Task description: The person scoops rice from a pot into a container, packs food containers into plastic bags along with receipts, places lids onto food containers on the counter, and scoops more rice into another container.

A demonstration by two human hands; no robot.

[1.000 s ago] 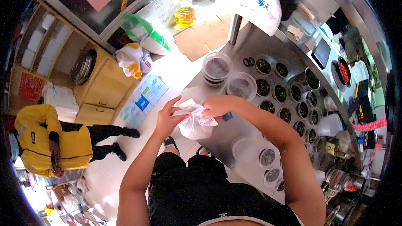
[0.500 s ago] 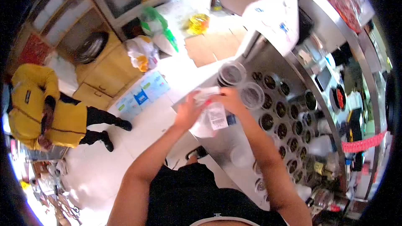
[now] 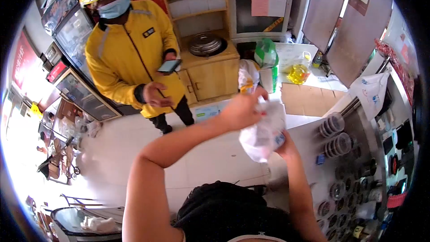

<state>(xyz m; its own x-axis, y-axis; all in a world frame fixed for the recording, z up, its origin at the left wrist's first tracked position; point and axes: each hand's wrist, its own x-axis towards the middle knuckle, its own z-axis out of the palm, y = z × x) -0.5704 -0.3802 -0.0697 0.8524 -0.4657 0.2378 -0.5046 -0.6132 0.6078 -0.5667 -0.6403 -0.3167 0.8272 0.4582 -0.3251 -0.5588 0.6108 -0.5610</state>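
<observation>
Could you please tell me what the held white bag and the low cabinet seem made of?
White bag: probably thin plastic, slightly glossy, as it creases and looks translucent. Low cabinet: seemingly wood or laminate, smooth, judging by its tan colour.

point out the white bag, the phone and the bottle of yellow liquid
white bag [image 3: 262, 135]: head view, on the middle of its side
phone [image 3: 169, 66]: head view, on its flat face
bottle of yellow liquid [image 3: 298, 74]: head view, on its body
</observation>
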